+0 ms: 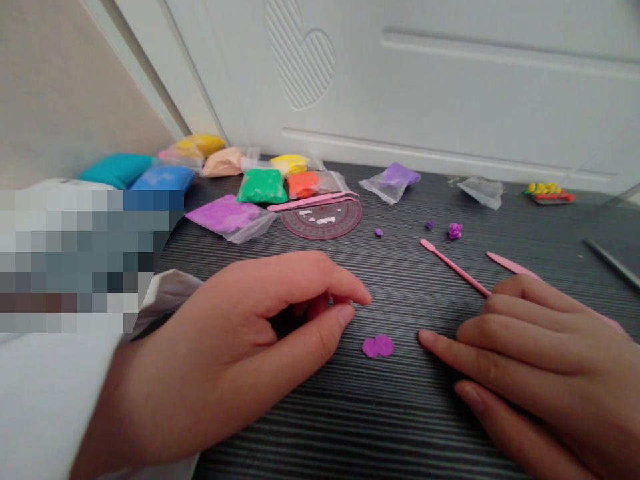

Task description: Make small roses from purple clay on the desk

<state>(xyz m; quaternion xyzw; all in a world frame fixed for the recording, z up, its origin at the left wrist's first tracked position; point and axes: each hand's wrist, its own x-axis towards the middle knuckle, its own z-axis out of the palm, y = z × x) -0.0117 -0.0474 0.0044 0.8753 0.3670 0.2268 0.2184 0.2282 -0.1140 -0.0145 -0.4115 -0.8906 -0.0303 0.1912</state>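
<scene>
Two flat purple clay discs (379,346) lie on the dark ridged tabletop, one partly overlapping the other. Just left of them is my left hand (255,327), its fingers bent and its thumb close to the index finger, with a gap and nothing visible between them. To the right of the discs, my right hand (545,360) rests low over the table, index finger stretched out and thumb apart. Its other fingers lie over the near end of a thin pink modelling tool (455,267). A pink clay knife (511,265) runs behind that hand.
Bags of coloured clay, including green (263,185) and purple (227,215), line the back left. A protractor (323,220) holds small white bits. Small purple pieces (455,231) sit beyond the tools. A white panel (450,87) bounds the back; a dark rod (613,263) lies far right.
</scene>
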